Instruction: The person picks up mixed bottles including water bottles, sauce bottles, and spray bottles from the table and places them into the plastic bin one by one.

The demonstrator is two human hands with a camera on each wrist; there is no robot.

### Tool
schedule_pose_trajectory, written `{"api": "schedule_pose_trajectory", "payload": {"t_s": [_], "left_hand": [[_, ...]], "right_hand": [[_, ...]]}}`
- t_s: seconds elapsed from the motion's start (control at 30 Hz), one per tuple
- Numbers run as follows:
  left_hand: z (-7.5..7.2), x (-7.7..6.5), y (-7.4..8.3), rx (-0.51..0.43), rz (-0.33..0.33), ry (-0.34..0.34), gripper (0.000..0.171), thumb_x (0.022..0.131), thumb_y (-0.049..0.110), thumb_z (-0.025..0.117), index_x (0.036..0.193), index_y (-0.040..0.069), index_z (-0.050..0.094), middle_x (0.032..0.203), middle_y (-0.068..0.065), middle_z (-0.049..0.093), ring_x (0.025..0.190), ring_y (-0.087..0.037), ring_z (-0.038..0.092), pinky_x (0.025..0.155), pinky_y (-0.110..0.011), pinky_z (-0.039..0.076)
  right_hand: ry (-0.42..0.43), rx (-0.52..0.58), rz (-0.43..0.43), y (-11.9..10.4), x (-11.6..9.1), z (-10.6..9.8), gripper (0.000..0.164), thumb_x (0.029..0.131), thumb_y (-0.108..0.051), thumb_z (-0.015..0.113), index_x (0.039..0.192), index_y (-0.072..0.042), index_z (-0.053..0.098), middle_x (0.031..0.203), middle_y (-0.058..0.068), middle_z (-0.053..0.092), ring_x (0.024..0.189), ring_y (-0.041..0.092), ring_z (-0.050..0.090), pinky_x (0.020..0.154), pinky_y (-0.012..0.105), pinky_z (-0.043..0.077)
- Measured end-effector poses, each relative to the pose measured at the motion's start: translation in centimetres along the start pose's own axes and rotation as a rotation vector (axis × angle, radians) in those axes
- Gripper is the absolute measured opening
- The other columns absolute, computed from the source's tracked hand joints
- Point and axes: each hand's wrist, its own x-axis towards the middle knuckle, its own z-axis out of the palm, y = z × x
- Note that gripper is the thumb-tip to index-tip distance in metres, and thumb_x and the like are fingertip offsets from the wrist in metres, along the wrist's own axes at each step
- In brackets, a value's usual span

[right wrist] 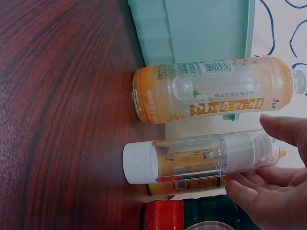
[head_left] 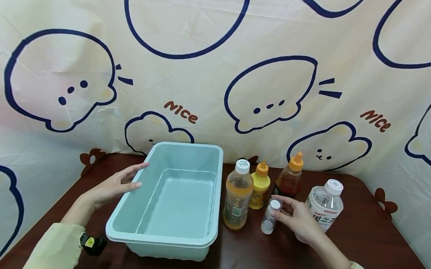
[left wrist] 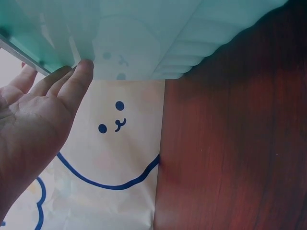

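Note:
My left hand (head_left: 117, 184) touches the left rim of a light blue plastic tub (head_left: 164, 239), its fingers fairly straight. In the left wrist view, the fingertips lie against the tub's side. My right hand (head_left: 299, 218) holds a small clear bottle (right wrist: 189, 158) with a white cap and a white base by its upper part. The thumb is on one side and some fingers are behind it; one finger stands slightly off it. Left of this bottle stands a taller orange-labelled drink bottle (head_left: 238, 201). Behind it is a yellow squeeze bottle (head_left: 259, 186).
A dark sauce bottle with an orange tip (head_left: 290, 176) stands behind my right hand. A big clear bottle with a white label (head_left: 325, 203) stands to its right. The brown table (head_left: 267, 261) meets a cartoon-printed cloth (head_left: 203, 88) at the back and sides.

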Motion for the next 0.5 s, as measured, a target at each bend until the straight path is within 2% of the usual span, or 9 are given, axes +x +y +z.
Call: {"api": "schedule_pose_trajectory", "payload": {"t_s": [0.5], "left_hand": [[0.02,-0.03,-0.02,0.004,0.007,-0.003,0.065,0.089,0.022,0.054,0.144,0.015,0.021,0.147,-0.020,0.020,0.119,-0.045,0.038,0.082,-0.051,0.049]], "right_hand": [[0.020,-0.015,0.003,-0.07,-0.09,0.14,0.047,0.084,-0.017,0.065,0.123,0.005,0.051,0.119,0.023,0.055,0.108,0.031,0.054,0.083,0.037,0.051]]}}
